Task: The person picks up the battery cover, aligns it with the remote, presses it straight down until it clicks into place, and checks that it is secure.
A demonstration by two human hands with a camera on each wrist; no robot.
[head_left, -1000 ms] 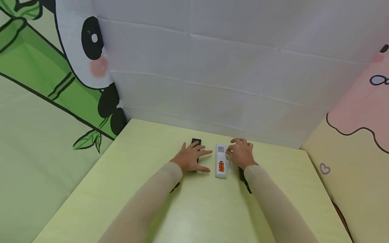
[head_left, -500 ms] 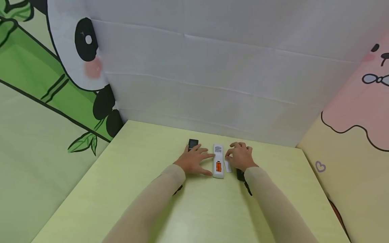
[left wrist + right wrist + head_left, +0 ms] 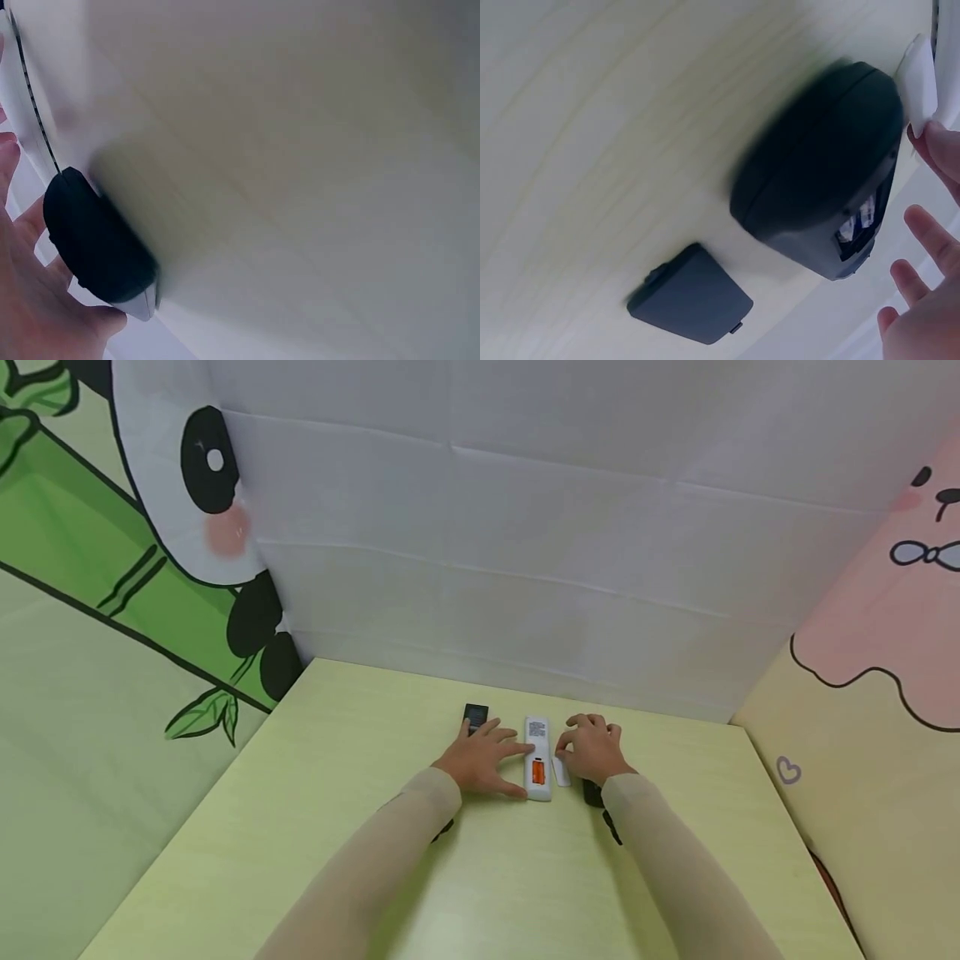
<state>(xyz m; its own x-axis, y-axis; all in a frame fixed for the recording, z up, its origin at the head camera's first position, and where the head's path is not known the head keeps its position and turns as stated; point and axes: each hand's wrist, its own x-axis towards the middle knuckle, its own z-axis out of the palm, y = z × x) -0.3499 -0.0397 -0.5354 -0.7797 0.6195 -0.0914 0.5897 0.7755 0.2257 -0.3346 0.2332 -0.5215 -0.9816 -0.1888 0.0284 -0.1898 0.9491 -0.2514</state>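
Note:
A white remote control (image 3: 537, 732) lies face down on the table, its battery bay showing orange batteries (image 3: 538, 772). My left hand (image 3: 483, 764) is spread beside it, with the index fingertip and thumb tip at its left edge. Partly under that hand is a long black device (image 3: 476, 713); the left wrist view shows a rounded dark body (image 3: 97, 236) near the fingers. My right hand (image 3: 592, 750) pinches one end of the white battery cover (image 3: 919, 84) between thumb and index finger, just right of the remote. The other right fingers are loosely bent.
Near the right wrist sits a black mouse-like device (image 3: 817, 150) with an open battery bay. A small dark cover (image 3: 694, 296) lies beside it. The pale table (image 3: 360, 760) meets a white cloth wall (image 3: 487, 610) at the back, with printed cloth walls on both sides.
My left hand has shifted right, bringing its index finger and thumb to the remote's edge. My right hand has come down slightly onto the battery cover. The head view has turned slightly right.

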